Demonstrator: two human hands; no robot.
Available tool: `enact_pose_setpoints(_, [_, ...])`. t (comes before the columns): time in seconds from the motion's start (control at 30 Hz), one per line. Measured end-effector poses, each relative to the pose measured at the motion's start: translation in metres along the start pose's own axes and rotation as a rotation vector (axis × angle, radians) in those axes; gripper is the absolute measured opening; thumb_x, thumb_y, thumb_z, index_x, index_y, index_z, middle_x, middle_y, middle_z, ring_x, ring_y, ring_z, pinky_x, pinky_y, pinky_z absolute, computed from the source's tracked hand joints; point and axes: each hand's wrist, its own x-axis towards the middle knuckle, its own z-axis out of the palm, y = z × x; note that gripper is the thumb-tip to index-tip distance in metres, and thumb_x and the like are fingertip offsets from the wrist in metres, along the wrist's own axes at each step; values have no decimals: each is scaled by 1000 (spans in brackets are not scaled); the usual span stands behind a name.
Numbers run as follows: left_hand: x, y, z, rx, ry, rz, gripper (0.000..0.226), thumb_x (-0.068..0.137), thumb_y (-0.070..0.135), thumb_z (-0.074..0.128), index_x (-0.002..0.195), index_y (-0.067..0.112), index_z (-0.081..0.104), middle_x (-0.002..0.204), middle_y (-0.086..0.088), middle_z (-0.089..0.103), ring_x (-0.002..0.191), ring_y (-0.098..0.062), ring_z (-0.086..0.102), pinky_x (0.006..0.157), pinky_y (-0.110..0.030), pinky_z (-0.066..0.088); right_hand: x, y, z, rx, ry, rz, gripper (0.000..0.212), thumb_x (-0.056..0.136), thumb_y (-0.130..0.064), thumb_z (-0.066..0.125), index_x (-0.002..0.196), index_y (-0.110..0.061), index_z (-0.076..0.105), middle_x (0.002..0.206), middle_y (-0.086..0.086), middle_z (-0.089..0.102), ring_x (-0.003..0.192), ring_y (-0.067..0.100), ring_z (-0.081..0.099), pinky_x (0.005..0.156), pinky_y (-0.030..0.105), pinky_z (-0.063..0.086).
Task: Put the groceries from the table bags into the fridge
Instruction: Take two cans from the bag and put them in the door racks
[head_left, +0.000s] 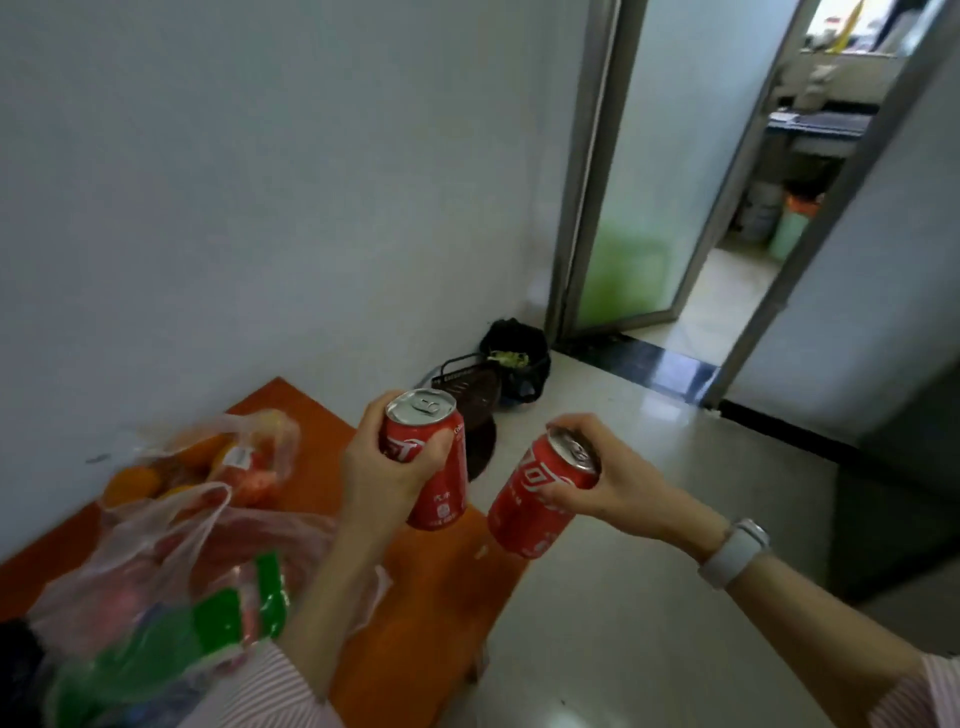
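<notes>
My left hand (384, 467) is wrapped round a red soda can (434, 457), fingers curled on its side, can upright w/ its silver top facing up. My right hand (597, 483) grips a second red can (535, 493) near its top end; that one's tilted, top leaning right. The 2 cans are near each other but apart, both held in the air past the orange counter's (415, 597) right edge, over the pale floor (649, 519). White watch (735, 551) on my right wrist.

On the counter, left of my arm: a clear plastic bag (244, 457) w/ oranges & sth red in it, and closer to me a pinkish bag (171, 561) w/ green packets (228, 618) showing; contents otherwise too blurred to tell.

Against the wall past the counter: a dark basket (462, 374) & a black bin (519, 358) w/ scraps in it. Open doorway (727, 291) beyond, frosted glass door (649, 182) beside it.
</notes>
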Motion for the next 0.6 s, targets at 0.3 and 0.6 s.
enact_pose_setpoints(0.3, [-129, 77, 272, -77, -528, 102, 42, 71, 15, 77, 100, 33, 52, 94, 10, 61, 89, -14, 62, 77, -29, 50, -265, 88, -168, -83, 607, 348, 57, 70, -30, 77, 114, -29, 40, 104, -9, 52, 85, 0, 53, 62, 5, 44])
enact_pose_setpoints(0.6, [-228, 193, 489, -265, -933, 363, 45, 70, 23, 76, 103, 37, 49, 96, 22, 56, 86, 6, 57, 70, -12, 46, -443, 122, -272, -83, 1184, 415, 58, 68, -29, 79, 112, -30, 41, 101, -18, 53, 91, 3, 57, 76, 15, 48])
